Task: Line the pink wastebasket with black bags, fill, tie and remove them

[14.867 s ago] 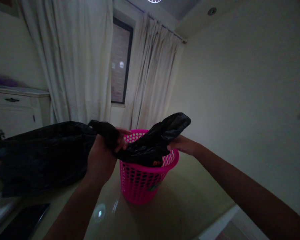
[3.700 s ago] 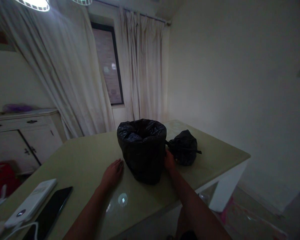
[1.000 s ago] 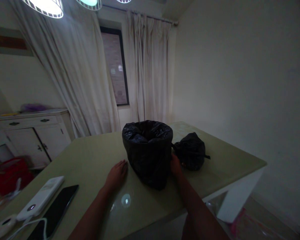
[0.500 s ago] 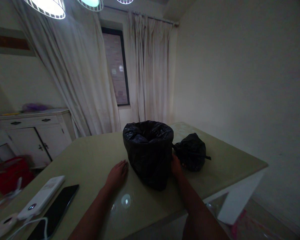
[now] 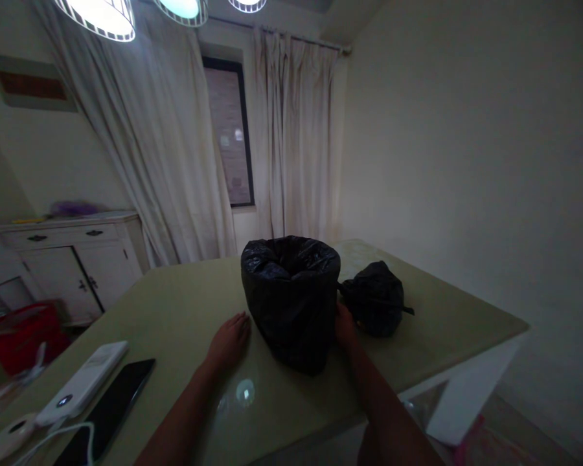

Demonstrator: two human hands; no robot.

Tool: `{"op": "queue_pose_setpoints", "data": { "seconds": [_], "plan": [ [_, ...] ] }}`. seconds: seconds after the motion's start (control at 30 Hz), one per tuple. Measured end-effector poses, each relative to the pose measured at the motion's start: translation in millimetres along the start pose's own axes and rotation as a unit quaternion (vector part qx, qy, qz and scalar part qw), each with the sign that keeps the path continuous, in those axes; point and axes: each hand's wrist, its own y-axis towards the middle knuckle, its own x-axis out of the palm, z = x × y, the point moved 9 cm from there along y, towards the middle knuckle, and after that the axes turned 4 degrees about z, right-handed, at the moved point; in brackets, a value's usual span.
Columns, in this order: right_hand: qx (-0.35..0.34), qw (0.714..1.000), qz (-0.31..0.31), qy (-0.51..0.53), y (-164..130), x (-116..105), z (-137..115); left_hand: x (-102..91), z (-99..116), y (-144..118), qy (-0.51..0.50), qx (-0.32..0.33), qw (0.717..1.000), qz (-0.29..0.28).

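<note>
Seems done lining round, black-plastic-covered bin (image 5: 292, 310) between relaxed, unclenched left hand (image 5: 229, 338) and right hand (image 5: 344, 323) with unreadable grip, leaving no evident folding.

table (image 5: 189, 291), pale green top | black-bagged container (image 5: 291, 323), upright | black bundle (image 5: 376, 301) beside it | phone (image 5: 114, 406), white device (image 5: 88, 377) | left hand (image 5: 228, 340) resting

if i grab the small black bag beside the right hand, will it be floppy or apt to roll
The bag will probably sag, since its skin looks crumpled. It seems unlikely to roll, as it sits in an uneven lump on the table. Weight is hard to guess: it bulges, but hides its contents.
</note>
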Motion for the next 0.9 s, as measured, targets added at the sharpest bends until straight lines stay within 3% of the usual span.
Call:
{"op": "queue_pose_setpoints", "data": {
  "seconds": [0.9],
  "plan": [
    [0.004, 1.0, -0.006, -0.002, -2.9, -1.1, -7.3, -2.0, 4.3, -1.0, 0.014, -0.004, 1.0, -0.005]
  ]
}}
